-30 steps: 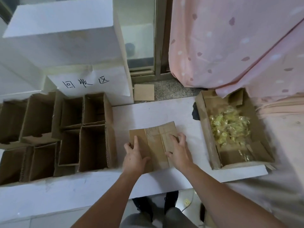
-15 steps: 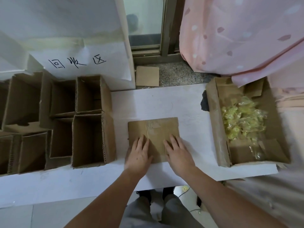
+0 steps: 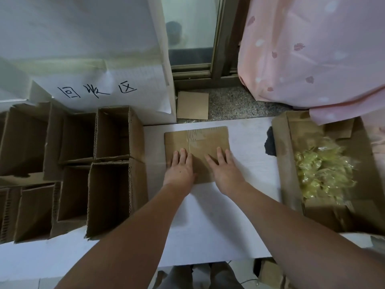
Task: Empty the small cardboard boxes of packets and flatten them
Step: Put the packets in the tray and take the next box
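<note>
Left hand [image 3: 180, 171], right hand [image 3: 226, 173] pressing flattened cardboard box [image 3: 196, 151] onto table [image 3: 208, 215], fingers spread flat; corrugated sheet probably light, stiff; lifting best by free edges.

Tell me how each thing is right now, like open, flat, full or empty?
Flattened box: flat on the table, pressed by both hands.
Left hand: fingers straight, pressing down.
Right hand: fingers straight, pressing down.
Small boxes: open, upright, look empty.
Big box: open, holds packets.
Yellow packets: piled inside it.
</note>
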`<state>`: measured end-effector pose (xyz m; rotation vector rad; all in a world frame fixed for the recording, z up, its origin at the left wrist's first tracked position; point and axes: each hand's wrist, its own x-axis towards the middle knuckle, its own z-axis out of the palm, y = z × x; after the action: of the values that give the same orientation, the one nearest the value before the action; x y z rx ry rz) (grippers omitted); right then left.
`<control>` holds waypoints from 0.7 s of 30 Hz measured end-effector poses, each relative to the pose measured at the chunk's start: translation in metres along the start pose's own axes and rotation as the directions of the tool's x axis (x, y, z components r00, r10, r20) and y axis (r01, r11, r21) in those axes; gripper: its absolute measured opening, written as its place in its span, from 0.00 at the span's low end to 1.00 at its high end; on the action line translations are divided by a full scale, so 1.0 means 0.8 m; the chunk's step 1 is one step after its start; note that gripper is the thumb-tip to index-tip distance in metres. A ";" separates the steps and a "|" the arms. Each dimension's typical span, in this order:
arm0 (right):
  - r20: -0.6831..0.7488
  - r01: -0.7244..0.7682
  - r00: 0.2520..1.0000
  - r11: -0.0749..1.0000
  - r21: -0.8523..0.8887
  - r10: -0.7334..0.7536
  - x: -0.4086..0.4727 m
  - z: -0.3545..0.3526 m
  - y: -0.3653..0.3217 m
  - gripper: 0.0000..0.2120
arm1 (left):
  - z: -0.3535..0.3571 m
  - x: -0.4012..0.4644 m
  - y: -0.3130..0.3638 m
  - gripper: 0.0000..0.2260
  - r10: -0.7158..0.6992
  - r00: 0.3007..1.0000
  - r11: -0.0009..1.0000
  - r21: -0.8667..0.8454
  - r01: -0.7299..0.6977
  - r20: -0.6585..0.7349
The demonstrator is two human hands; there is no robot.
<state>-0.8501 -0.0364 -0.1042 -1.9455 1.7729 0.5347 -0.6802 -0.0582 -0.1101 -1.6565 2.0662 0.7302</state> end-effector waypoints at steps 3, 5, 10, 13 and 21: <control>0.000 -0.006 1.000 0.999 -0.035 0.006 0.019 -0.008 0.000 0.45 | -0.012 0.025 -0.007 0.35 0.020 1.000 0.999 0.044 -0.020 0.005; 0.005 -0.018 1.000 0.999 -0.028 0.019 0.029 -0.012 0.000 0.47 | -0.019 0.034 -0.008 0.35 0.023 1.000 0.998 0.054 -0.023 0.009; 0.024 -0.036 0.999 0.999 0.010 0.036 0.037 -0.016 -0.003 0.50 | -0.027 0.037 -0.001 0.35 0.009 1.000 0.994 0.109 -0.012 0.026; -0.032 -0.033 0.999 0.996 0.078 0.036 0.034 -0.020 -0.002 0.43 | -0.028 0.031 0.000 0.36 0.018 0.999 0.989 0.144 -0.022 0.034; -0.113 0.012 0.994 0.992 0.124 0.002 0.021 -0.044 -0.004 0.20 | -0.058 0.021 -0.016 0.37 0.092 0.994 0.990 0.098 -0.098 0.065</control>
<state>-0.8462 -0.0698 -0.0843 -1.9275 1.8228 0.3099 -0.6705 -0.1018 -0.0856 -1.4725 2.1157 0.6852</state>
